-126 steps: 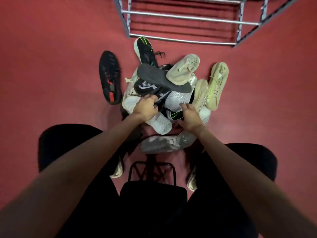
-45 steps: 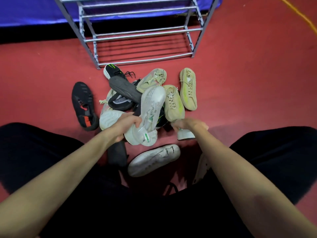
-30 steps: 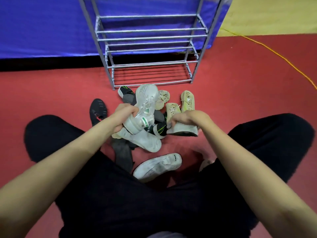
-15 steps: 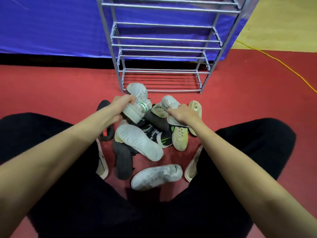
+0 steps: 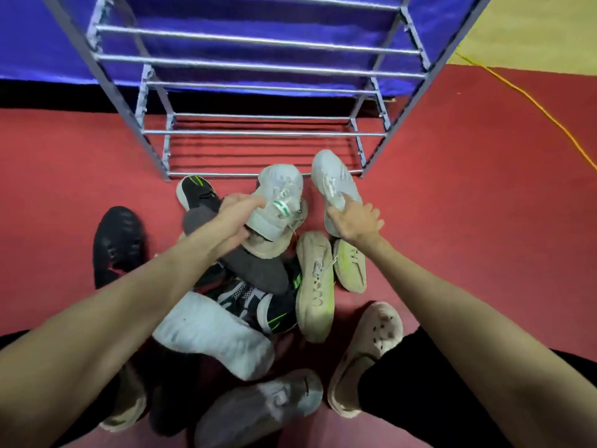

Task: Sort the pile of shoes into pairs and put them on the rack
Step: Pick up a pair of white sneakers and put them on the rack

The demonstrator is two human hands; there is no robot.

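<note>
Left hand (image 5: 233,221): I grip one white sneaker (image 5: 277,202) by its heel.
Right hand (image 5: 353,221): I hold its mate (image 5: 336,185).
Rack (image 5: 258,134): just beyond both hands.
Pile (image 5: 245,286): beneath my wrists.

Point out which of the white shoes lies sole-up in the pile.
The white shoe at the pile's near-left edge, below the left forearm: its ribbed sole faces up, while the two held white shoes and the one nearest the person show their uppers.

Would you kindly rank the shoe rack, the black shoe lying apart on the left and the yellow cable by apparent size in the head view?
1. shoe rack
2. black shoe
3. yellow cable, long but very thin, so its rank is uncertain.
</note>
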